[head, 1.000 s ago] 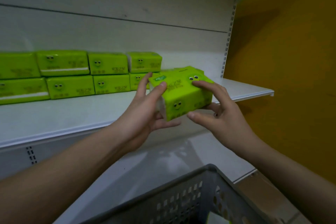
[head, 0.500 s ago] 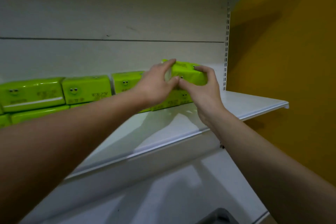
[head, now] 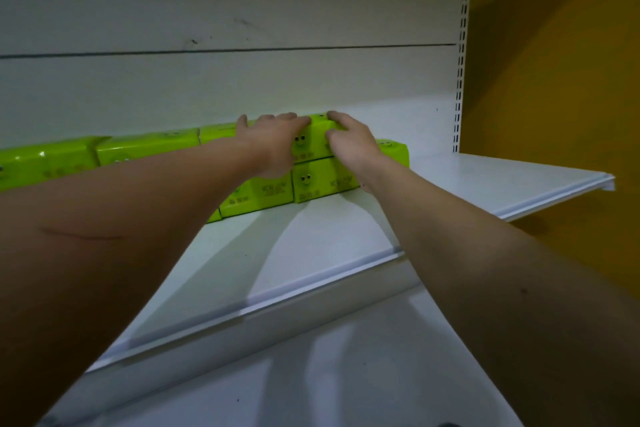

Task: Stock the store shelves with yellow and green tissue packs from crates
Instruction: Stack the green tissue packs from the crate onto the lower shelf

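1. Head view: white shelf [head: 485, 180] against a pale back panel, yellow wall at three o'clock.
2. Both hands clasp the top green pack [head: 317, 140], long axis nine-to-three: my left hand [head: 273, 142] at its nine o'clock, my right hand [head: 349, 142] at three.
3. It sits on the lower pack [head: 322, 182]; the green row [head: 138, 149] crowds nine o'clock, bare shelf beyond three.

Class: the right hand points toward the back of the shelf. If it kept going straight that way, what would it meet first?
The right hand already rests on the top green pack; pushed straight on, pack and hand would probably meet the white back panel first, though the gap behind the pack is hidden.
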